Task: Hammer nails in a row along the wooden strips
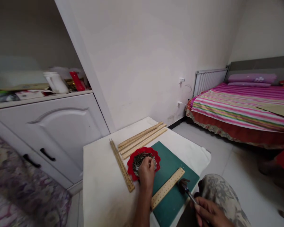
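Observation:
My left hand is over a red scalloped bowl of loose nails, its fingertips pinched together among them. Whatever is between those fingers is too small to make out. With my right hand I grip a hammer by its handle, the dark head resting near or just above a green mat. Beside the hammer head, a flat wooden strip dotted with rows of small holes or marks lies diagonally on the mat. Thin nails stick up at its far end.
Several wooden strips lie behind the bowl on the white-covered table, and another strip lies to its left. A white cabinet stands left, and a bed is at the right. My knee is by the table's right edge.

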A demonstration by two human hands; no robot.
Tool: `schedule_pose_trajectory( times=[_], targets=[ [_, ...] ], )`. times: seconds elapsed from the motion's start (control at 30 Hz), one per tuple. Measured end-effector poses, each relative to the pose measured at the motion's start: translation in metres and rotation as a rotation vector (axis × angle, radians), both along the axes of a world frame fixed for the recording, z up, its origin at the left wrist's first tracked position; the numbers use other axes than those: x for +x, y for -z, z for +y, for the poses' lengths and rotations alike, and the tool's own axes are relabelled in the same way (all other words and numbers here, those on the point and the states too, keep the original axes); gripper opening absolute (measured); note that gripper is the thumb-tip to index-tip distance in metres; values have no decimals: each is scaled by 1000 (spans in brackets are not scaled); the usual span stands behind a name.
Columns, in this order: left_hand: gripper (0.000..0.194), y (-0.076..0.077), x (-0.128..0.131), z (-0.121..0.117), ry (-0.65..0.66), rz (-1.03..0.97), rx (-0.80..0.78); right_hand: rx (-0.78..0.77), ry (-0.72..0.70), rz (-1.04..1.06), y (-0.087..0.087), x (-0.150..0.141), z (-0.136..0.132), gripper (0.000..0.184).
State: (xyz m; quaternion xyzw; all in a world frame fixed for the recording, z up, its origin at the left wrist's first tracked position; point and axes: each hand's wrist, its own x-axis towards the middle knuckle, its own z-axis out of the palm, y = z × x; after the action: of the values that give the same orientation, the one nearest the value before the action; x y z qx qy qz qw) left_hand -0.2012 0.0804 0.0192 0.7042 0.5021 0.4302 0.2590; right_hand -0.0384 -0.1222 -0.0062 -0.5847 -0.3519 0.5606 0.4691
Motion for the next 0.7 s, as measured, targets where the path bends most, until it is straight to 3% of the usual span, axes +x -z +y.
schedule_pose_trajectory(
  times=[0.17,0.3,0.43,0.57,0.7],
  targets=[
    [25,-4,9,-31,93,-701,-426,72,11,48,-2,-2,-3,47],
    [34,-8,24,-73,215,-989,-647,213,127,101,-21,-4,6,38],
    [31,-12,41,-109,280,-989,-732,308,206,128,-37,-2,15,37],
    [29,-11,52,-128,337,-911,-753,327,222,150,-38,4,10,35],
    [17,-5,48,-137,431,-649,-673,320,200,176,-34,13,-2,36]
  ],
)
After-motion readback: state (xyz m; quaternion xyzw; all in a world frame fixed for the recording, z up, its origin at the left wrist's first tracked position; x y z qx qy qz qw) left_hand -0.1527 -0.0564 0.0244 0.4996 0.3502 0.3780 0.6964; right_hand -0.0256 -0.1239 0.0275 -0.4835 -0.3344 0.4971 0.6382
